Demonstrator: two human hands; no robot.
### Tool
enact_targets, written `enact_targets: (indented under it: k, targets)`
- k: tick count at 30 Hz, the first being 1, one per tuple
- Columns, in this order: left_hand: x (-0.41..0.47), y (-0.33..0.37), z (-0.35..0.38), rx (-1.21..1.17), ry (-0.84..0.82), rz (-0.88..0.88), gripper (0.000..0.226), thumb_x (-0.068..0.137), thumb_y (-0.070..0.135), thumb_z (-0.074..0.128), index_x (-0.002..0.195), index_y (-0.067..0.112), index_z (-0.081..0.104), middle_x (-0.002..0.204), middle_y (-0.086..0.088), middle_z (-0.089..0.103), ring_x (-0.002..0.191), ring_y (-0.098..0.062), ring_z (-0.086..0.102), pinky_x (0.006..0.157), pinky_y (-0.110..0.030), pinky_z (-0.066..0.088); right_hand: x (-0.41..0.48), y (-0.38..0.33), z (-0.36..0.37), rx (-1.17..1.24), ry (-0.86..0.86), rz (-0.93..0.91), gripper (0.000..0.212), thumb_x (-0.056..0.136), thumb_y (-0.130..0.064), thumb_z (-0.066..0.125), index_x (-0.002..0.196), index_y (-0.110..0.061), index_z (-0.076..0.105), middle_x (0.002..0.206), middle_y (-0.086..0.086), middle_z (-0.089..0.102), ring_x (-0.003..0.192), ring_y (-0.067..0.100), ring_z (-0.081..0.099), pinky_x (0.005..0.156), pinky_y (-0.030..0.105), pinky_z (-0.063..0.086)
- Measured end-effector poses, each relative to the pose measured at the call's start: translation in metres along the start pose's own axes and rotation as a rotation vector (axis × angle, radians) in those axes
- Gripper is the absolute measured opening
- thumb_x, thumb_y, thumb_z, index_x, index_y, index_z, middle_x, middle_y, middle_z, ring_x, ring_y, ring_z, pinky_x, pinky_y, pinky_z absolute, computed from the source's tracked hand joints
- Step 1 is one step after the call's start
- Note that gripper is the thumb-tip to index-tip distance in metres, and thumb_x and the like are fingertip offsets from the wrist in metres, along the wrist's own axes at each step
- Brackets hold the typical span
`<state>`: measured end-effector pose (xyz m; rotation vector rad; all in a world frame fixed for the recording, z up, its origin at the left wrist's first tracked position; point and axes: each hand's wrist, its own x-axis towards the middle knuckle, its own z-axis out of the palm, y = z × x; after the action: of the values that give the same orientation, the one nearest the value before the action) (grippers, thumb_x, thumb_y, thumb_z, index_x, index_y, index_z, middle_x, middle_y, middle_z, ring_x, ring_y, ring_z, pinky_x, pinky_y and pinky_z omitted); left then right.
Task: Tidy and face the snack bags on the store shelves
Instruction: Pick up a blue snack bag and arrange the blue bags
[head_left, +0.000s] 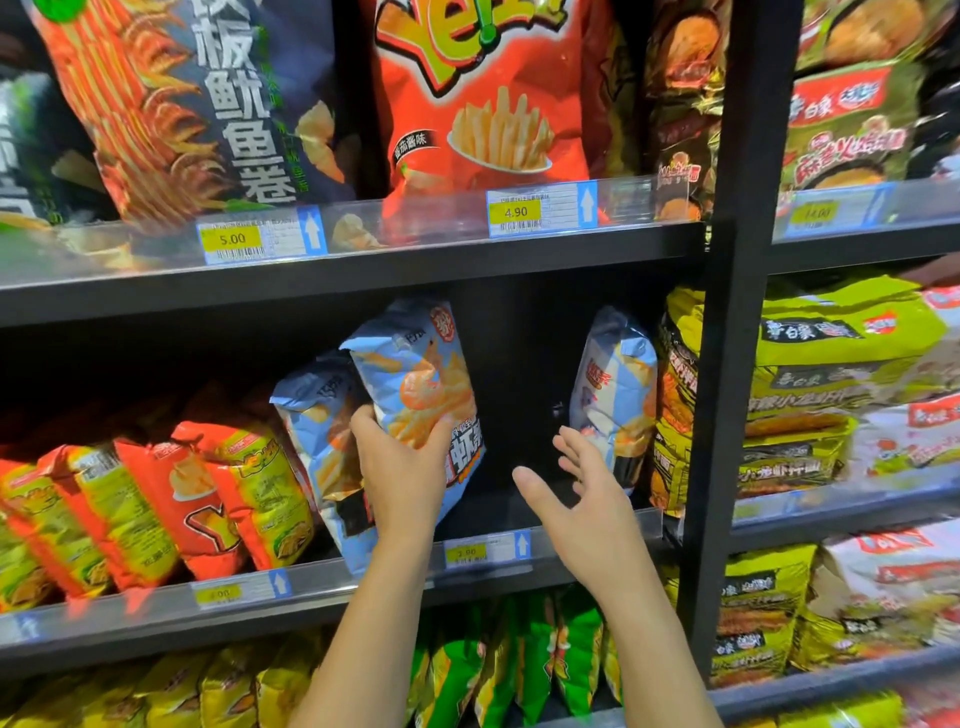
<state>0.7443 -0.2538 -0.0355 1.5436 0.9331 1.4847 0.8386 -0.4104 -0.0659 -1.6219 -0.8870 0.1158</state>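
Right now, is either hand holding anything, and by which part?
The left hand grips the front light-blue snack bag by its lower half. The right hand is open, holding nothing.

Both bare forearms reach up from below. The left hand (402, 470) grips a light-blue snack bag (415, 379), thumb and fingers curled round it. The right hand (589, 499) holds nothing, fingers straight and spread, palm facing left.

A dark gap (524, 384) stood open on the middle shelf (493, 582) between the left bag (415, 384) and the right bag (613, 389), wider than the right hand (587, 499) before it. The upper shelf (363, 275) capped it; a rail (488, 551) edged its front. Red bags (197, 493) crowded the far left. Its back seemed bare, though dim.
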Motion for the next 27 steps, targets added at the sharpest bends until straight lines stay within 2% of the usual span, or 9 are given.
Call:
enact_targets:
  k: [3, 6, 10, 13, 16, 19, 24, 27]
  targets:
    - [0.002, -0.009, -0.001, 0.130, 0.037, 0.060, 0.065, 0.082, 0.035, 0.089, 0.124, 0.024, 0.040, 0.121, -0.003, 0.060, 0.111, -0.025, 0.066, 0.090, -0.051, 0.060, 0.005, -0.004, 0.001, -0.081, 0.107, -0.020, 0.084, 0.089, -0.060, 0.069, 0.159, -0.037, 0.029, 0.161, -0.013, 0.037, 0.147, 0.007, 0.035, 0.113, 0.033, 0.038]
    - [0.003, -0.019, -0.003, 0.258, 0.049, 0.093, 0.074, 0.081, 0.037, 0.089, 0.132, 0.012, 0.041, 0.125, -0.008, 0.058, 0.114, -0.032, 0.064, 0.089, -0.055, 0.058, 0.012, -0.007, 0.004, -0.173, 0.342, -0.053, 0.083, 0.089, -0.059, 0.071, 0.156, -0.031, 0.030, 0.155, -0.006, 0.037, 0.142, 0.012, 0.033, 0.111, 0.039, 0.045]
    - [0.001, -0.025, -0.006, 0.349, 0.042, 0.109, 0.082, 0.082, 0.039, 0.088, 0.140, 0.005, 0.041, 0.132, -0.013, 0.055, 0.120, -0.038, 0.060, 0.088, -0.052, 0.055, 0.031, -0.005, 0.008, -0.283, 0.587, -0.036, 0.097, 0.086, -0.053, 0.077, 0.159, -0.019, 0.024, 0.158, 0.007, 0.032, 0.141, 0.025, 0.030, 0.109, 0.044, 0.044]
    - [-0.001, -0.030, -0.007, 0.391, 0.023, 0.129, 0.091, 0.081, 0.037, 0.090, 0.146, 0.002, 0.036, 0.138, -0.017, 0.053, 0.128, -0.040, 0.056, 0.095, -0.055, 0.054, 0.045, -0.002, 0.007, -0.316, 0.618, 0.036, 0.106, 0.084, -0.051, 0.081, 0.162, -0.015, 0.018, 0.163, 0.012, 0.027, 0.144, 0.033, 0.030, 0.113, 0.051, 0.041]
    - [-0.005, -0.033, -0.007, 0.417, 0.017, 0.151, 0.099, 0.080, 0.031, 0.091, 0.152, -0.001, 0.032, 0.145, -0.022, 0.049, 0.138, -0.039, 0.047, 0.109, -0.051, 0.048, 0.057, 0.005, 0.007, -0.350, 0.621, 0.089, 0.111, 0.084, -0.048, 0.083, 0.163, -0.011, 0.014, 0.165, 0.016, 0.023, 0.150, 0.037, 0.025, 0.120, 0.049, 0.031]
    - [-0.007, -0.035, -0.006, 0.412, 0.018, 0.146, 0.102, 0.080, 0.028, 0.092, 0.154, -0.003, 0.029, 0.148, -0.024, 0.046, 0.141, -0.040, 0.042, 0.113, -0.051, 0.044, 0.066, 0.014, 0.010, -0.401, 0.635, 0.123, 0.111, 0.083, -0.049, 0.083, 0.162, -0.012, 0.014, 0.165, 0.016, 0.023, 0.151, 0.039, 0.023, 0.121, 0.053, 0.030]
    - [-0.006, -0.035, -0.004, 0.430, 0.039, 0.143, 0.102, 0.079, 0.026, 0.092, 0.153, -0.003, 0.029, 0.146, -0.025, 0.045, 0.139, -0.042, 0.042, 0.112, -0.050, 0.043, 0.078, 0.021, 0.015, -0.456, 0.653, 0.146, 0.107, 0.082, -0.043, 0.084, 0.160, -0.018, 0.015, 0.158, 0.015, 0.028, 0.143, 0.039, 0.028, 0.112, 0.059, 0.042]
    - [-0.005, -0.034, -0.003, 0.485, 0.045, 0.150, 0.103, 0.078, 0.028, 0.093, 0.153, -0.003, 0.030, 0.140, -0.025, 0.049, 0.132, -0.042, 0.045, 0.104, -0.051, 0.047, 0.081, 0.023, 0.019, -0.477, 0.652, 0.130, 0.100, 0.082, -0.041, 0.083, 0.157, -0.019, 0.020, 0.152, 0.015, 0.030, 0.138, 0.038, 0.030, 0.108, 0.059, 0.044]
